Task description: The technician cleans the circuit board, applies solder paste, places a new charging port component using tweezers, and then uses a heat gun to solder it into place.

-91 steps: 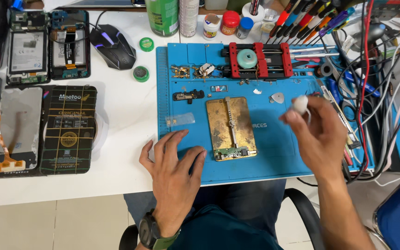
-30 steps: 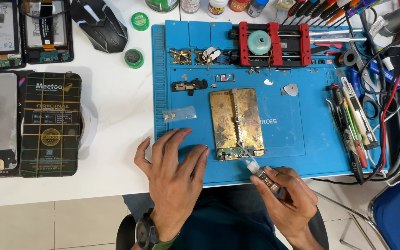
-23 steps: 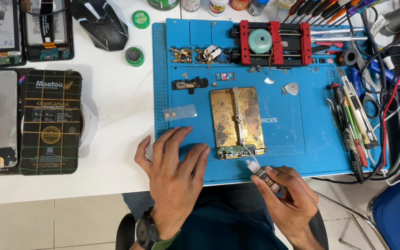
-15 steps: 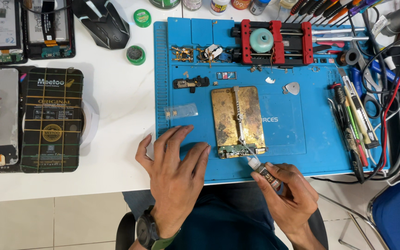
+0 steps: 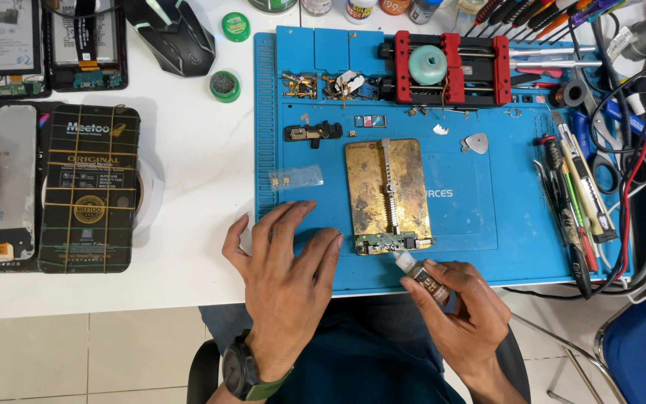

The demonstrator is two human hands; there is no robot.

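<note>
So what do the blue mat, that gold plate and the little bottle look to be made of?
Blue mat: likely silicone rubber, matte, with moulded ridges and trays. Gold plate: metal, brassy and tarnished in patches. Little bottle in the right hand: probably plastic, with a whitish translucent nozzle; its body is mostly hidden.

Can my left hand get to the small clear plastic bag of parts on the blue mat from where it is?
Probably yes: the left hand lies flat on the blue mat, and the small clear plastic bag sits just beyond its fingertips with nothing between.
</note>
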